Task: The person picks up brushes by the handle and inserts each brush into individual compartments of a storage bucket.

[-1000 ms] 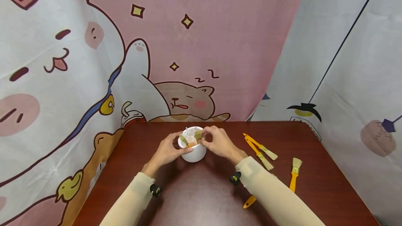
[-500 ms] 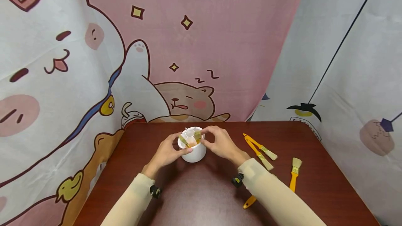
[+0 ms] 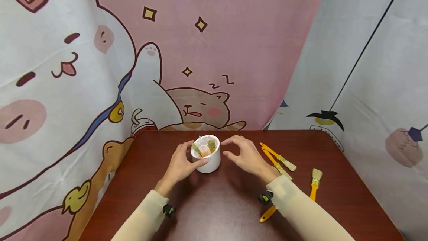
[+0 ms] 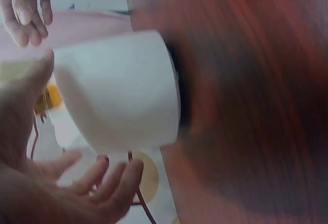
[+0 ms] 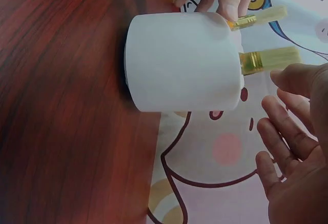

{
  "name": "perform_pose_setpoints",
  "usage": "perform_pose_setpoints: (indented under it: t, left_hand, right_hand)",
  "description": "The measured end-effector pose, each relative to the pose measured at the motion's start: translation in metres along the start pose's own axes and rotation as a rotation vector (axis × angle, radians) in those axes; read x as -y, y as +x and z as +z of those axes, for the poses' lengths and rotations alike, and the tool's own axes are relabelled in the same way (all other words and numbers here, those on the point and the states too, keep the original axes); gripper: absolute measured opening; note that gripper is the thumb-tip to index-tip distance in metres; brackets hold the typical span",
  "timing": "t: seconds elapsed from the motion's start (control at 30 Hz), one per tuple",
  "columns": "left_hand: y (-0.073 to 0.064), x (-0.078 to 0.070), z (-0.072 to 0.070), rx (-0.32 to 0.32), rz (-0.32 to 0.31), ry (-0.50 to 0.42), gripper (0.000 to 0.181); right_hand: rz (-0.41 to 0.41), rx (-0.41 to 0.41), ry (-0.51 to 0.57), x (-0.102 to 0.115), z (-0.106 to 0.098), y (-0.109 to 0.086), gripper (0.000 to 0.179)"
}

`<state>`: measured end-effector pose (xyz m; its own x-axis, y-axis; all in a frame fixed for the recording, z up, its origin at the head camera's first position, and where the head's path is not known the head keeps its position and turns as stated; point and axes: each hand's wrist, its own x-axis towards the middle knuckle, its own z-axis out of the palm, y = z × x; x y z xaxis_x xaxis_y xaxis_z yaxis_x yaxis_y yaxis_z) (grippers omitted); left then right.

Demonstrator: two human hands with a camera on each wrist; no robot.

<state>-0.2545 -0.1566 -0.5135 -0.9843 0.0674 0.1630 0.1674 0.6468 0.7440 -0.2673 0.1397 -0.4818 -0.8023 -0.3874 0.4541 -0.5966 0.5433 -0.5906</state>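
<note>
A white round pot (image 3: 211, 164) with a divided insert (image 3: 203, 142) stands near the table's far edge. Two paintbrushes with yellow handles sit in it, bristles up: one brush (image 3: 196, 148) on the left side, another brush (image 5: 277, 60) on the right. My left hand (image 3: 180, 163) holds the pot from the left, thumb at the near rim and fingers round the far side. Just right of the pot, my right hand (image 3: 245, 155) has its fingers apart with nothing in them. In the right wrist view its thumb (image 5: 297, 78) is close to the bristles of the right brush.
On the right of the brown table (image 3: 214, 203) lie a pair of paintbrushes (image 3: 283, 163) with handle ends together, and a single paintbrush (image 3: 315, 181). A yellow handle (image 3: 267, 214) pokes out beneath my right sleeve. A printed cloth (image 3: 260, 47) hangs behind the table.
My right hand has let go of the right brush and moved right, away from the pot. That brush now stands in the insert; the left hand has stayed at the pot.
</note>
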Motion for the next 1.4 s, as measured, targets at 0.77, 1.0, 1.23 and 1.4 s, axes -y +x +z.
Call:
perform_pose_setpoints:
  t: [0.77, 1.0, 1.23, 1.4]
  left_hand:
    - [0.004, 0.011, -0.002, 0.023, 0.067, -0.164, 0.085]
    - [0.004, 0.014, -0.007, 0.109, 0.051, -0.155, 0.093]
    - [-0.009, -0.003, 0.003, -0.035, -0.058, -0.044, 0.088]
    - [-0.011, -0.013, 0.011, -0.094, -0.095, -0.053, 0.08]
  right_hand:
    - [0.071, 0.012, -0.059, -0.018, -0.039, -0.04, 0.029]
    - [0.074, -0.003, -0.076, -0.023, -0.042, -0.046, 0.028]
    - [0.072, -0.029, -0.08, -0.025, -0.048, -0.05, 0.028]
    - [0.07, -0.052, -0.104, -0.028, -0.055, -0.052, 0.028]
